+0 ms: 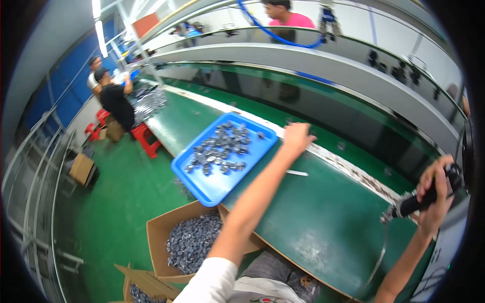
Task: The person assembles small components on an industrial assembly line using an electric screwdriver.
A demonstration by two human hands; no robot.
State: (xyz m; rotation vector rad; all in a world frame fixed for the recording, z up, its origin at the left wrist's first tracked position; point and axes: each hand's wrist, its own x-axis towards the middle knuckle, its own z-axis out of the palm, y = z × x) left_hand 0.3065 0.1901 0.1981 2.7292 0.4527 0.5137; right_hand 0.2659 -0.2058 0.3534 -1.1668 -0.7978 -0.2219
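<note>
My left hand (298,136) reaches out to the white strip along the bench's far side, just right of the blue tray (209,194). Its fingers are curled; a small dark bit shows at the fingertips, too blurred to name. Small dark shiny parts (222,146) lie loose in the tray. At the right, my right hand (433,194) is wrapped round a black electric screwdriver (422,202), its metal end (388,216) pointing left over the bench. A thin cord hangs below that end.
Behind the white strip (348,169) runs a green conveyor with a few small clear pieces. An open carton (156,242) of dark parts stands below the tray. A white stick (297,173) lies on the green bench (313,222). Co-workers (113,98) stand at the far left.
</note>
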